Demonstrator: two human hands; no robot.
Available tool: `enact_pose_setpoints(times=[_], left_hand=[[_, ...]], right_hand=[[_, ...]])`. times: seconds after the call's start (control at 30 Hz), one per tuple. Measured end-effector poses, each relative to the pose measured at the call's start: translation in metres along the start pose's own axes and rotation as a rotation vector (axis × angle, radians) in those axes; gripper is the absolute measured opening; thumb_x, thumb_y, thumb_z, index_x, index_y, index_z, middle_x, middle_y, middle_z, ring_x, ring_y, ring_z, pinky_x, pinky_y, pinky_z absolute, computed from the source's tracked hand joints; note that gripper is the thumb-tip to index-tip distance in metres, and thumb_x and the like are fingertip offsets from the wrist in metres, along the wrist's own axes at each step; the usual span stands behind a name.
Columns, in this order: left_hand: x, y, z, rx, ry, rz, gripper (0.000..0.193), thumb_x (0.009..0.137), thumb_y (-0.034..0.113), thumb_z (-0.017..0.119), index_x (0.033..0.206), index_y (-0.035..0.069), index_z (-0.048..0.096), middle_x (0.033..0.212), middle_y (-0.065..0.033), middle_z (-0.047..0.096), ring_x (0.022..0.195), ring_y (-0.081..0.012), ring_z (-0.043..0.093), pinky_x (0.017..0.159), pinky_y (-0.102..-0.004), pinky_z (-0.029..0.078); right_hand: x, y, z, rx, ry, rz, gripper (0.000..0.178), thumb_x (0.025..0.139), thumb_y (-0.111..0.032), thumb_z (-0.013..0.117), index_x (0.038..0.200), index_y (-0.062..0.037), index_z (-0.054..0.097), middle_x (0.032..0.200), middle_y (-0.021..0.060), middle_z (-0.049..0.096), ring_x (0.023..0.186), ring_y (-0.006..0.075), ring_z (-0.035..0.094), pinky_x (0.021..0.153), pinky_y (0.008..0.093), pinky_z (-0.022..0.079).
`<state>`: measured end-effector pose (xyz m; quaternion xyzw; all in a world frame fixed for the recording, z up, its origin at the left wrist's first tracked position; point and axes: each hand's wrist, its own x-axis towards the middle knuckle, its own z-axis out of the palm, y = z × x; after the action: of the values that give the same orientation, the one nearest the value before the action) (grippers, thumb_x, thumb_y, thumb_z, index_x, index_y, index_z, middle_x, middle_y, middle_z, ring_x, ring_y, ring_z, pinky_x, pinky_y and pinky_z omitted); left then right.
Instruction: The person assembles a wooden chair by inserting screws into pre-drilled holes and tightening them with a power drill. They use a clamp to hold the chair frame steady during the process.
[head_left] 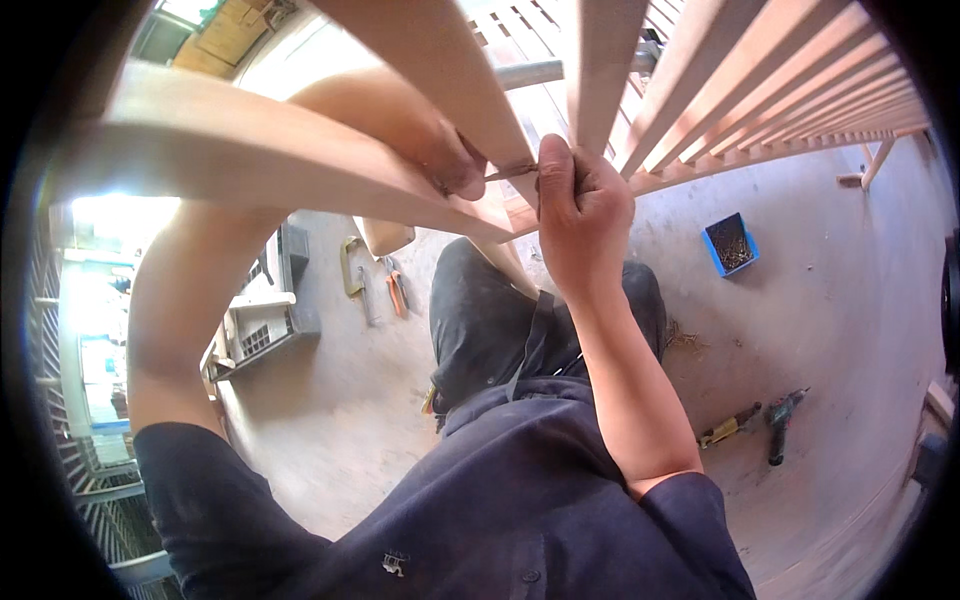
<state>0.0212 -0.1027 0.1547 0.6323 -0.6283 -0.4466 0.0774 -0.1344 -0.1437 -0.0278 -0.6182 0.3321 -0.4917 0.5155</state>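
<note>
A wooden frame with many upright slats [455, 75] spreads across the upper part of the head view, above my knees. My left hand [445, 165] reaches round behind the thick near rail [270, 140], its fingertips closed on a thin, dark, rod-like piece [512, 172]. That piece lies across the lower end of a slat and runs toward my right hand [585, 200]. The right hand is closed beside the slat's end, thumb pointing up and fingers curled. What its fingers hold is hidden.
A blue box [732, 245] of small dark pieces stands on the floor at right. Nearer lie a cordless drill [783, 425] and a yellowish power tool [730, 427]. At left are a clamp [352, 270], orange-handled pliers [396, 290] and a dark tool case [270, 320].
</note>
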Motion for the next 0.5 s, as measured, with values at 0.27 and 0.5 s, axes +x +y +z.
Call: enact_pose_setpoints(times=[0.27, 0.5], left_hand=[[0.008, -0.026, -0.002, 0.107, -0.070, -0.004, 0.023, 0.085, 0.016, 0.076, 0.097, -0.003, 0.073, 0.083, -0.0055, 0.070, 0.075, -0.0116, 0.064, 0.065, -0.0294, 0.048], [0.038, -0.058, -0.006, -0.048, -0.247, 0.111, 0.018, 0.092, 0.015, 0.070, 0.086, -0.002, 0.068, 0.071, 0.0026, 0.064, 0.063, -0.0058, 0.055, 0.056, -0.0253, 0.043]], right_hand=[[-0.003, -0.009, 0.010, -0.142, 0.083, -0.163, 0.036, 0.104, -0.021, 0.056, 0.079, 0.0033, 0.063, 0.066, 0.0065, 0.060, 0.062, 0.0127, 0.052, 0.059, 0.0328, 0.042], [-0.003, -0.005, 0.012, -0.142, 0.068, -0.191, 0.034, 0.107, -0.020, 0.052, 0.083, 0.0021, 0.062, 0.062, -0.0011, 0.051, 0.059, 0.0063, 0.046, 0.051, 0.0252, 0.035]])
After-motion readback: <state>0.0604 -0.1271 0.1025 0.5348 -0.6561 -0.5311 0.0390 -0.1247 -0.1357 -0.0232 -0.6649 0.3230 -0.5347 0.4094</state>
